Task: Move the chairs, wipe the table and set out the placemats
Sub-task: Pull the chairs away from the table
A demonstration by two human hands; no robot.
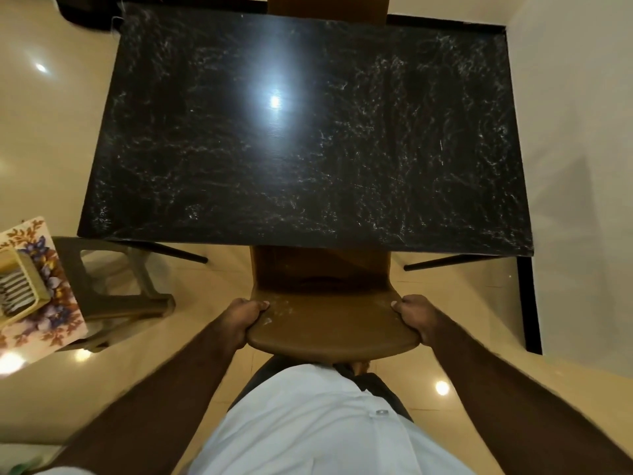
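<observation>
Table (308, 149): rectangular, black top veined with white, glossy; a ceiling light is reflected left of centre. It is carried on dark slanted legs (181, 252), two of which are seen beneath the near edge.

Floor (51, 132): cream polished tiles, with light spots mirrored in them.

Stood on the floor:
- the table
- near chair (329, 327), brown, seat pushed partly under the table's near edge
- far chair (327, 5), brown, only its back seen past the far edge
- plastic stool (113, 299), drab, just left of the table's near corner

A floral mat (51, 293) is seen over the stool, overhanging it. A pale slotted rack (20, 286) is laid on the mat.
</observation>
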